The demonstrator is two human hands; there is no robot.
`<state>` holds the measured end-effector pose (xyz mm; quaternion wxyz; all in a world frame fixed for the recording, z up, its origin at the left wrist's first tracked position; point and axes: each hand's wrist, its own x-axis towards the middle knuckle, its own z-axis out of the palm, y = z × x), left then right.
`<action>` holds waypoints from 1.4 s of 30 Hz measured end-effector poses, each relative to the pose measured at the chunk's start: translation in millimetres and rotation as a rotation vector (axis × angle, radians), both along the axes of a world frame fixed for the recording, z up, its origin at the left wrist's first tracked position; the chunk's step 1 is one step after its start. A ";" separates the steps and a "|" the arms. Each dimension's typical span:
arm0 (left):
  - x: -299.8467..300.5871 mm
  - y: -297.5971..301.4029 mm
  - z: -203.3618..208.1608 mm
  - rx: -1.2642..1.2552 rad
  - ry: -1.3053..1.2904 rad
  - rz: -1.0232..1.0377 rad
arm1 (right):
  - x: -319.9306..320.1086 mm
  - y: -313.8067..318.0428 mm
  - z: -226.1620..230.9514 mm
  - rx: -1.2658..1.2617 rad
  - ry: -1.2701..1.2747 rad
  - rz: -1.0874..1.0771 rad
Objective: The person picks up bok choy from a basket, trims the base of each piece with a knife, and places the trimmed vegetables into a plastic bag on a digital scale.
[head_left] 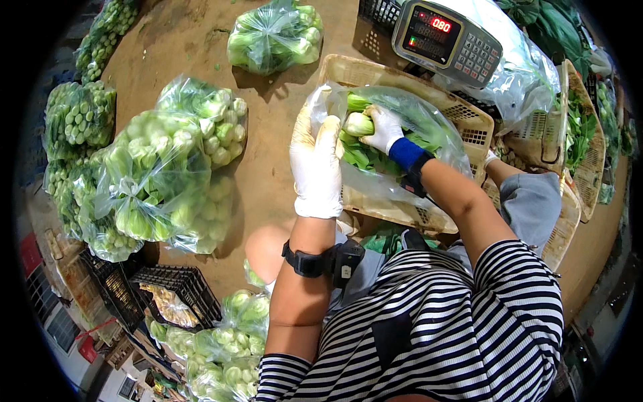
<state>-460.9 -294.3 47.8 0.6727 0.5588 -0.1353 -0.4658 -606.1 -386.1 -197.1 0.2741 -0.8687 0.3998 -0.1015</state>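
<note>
My left hand, in a white glove with yellowed fingers, pinches the rim of a clear plastic bag. The bag lies open on its side in a beige plastic crate. Inside it my right hand, also gloved, closes around a head of bok choy, its pale base toward my left hand. More green leaves and stalks lie in the bag around this hand. The right fingertips are partly hidden by the vegetable.
A scale's display unit with lit red digits stands beyond the crate. Filled bags of bok choy are piled on the left, and another filled bag sits farther off on the brown floor. Black crates stand at lower left.
</note>
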 end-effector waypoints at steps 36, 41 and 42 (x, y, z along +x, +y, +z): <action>-7.8 -21.6 -11.2 0.078 -0.207 -0.136 | -190.5 -84.2 44.7 0.184 0.422 -0.288; -18.4 -23.0 -10.2 0.032 -0.210 -0.173 | -151.8 -30.9 -14.5 -0.265 0.555 -0.292; -18.5 -21.1 -11.8 0.027 -0.193 -0.167 | -126.0 -26.4 -10.4 -0.174 0.627 -0.339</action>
